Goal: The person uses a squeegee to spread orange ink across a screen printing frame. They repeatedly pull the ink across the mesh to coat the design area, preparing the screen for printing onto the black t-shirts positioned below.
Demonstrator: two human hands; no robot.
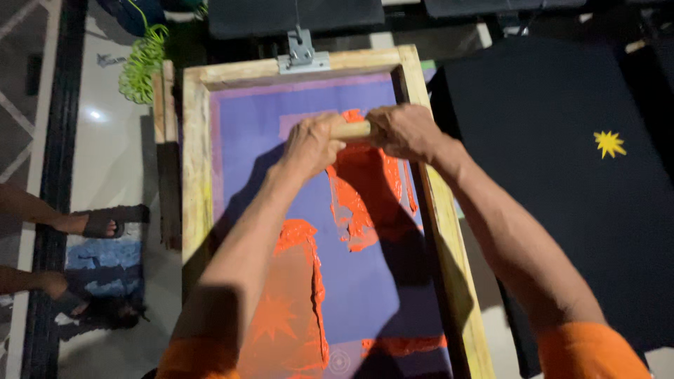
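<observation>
Two sandalled feet (98,223) stand at frame left; right, a black shirt (562,175). Left hand (312,146) and right hand (406,130) clamp the squeegee handle (351,130) over the wooden screen frame (449,267).

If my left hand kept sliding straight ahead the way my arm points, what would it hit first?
Probably the far rail of the wooden frame, near the metal hinge clamp; the left hand has only purple screen ahead.

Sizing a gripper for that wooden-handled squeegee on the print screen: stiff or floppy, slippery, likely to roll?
The squeegee handle looks like rigid bare wood, so probably stiff and grippy where dry. Both the left hand and right hand clasp it, suggesting it needs firm pressure. Orange ink smeared across the screen likely makes its lower edge slick. Rolling: cannot tell.
</observation>
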